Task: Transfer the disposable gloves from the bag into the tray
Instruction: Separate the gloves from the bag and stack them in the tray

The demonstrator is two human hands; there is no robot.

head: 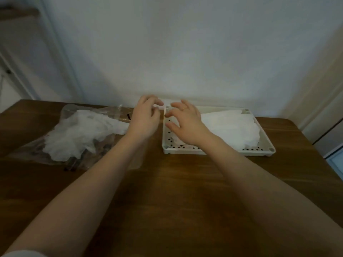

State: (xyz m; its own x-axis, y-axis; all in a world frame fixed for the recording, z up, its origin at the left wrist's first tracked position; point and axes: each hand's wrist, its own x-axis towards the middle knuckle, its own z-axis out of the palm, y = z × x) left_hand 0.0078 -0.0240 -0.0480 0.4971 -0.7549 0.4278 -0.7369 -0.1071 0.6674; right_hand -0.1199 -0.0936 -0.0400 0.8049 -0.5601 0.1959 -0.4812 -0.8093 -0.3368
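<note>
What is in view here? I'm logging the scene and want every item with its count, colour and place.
table: one, brown wood, fills the lower part of the view.
bag: one, clear plastic, on the table's left side.
gloves in the bag: a pile, white, count unclear.
tray: one, cream with dark holes in its floor, on the table's right side.
gloves in the tray: a pile, white, count unclear.
wall: one, pale, behind the table.
left hand: one, between bag and tray, fingers curled; any grip unclear.
right hand: one, over the tray's left end, fingers spread.
</note>
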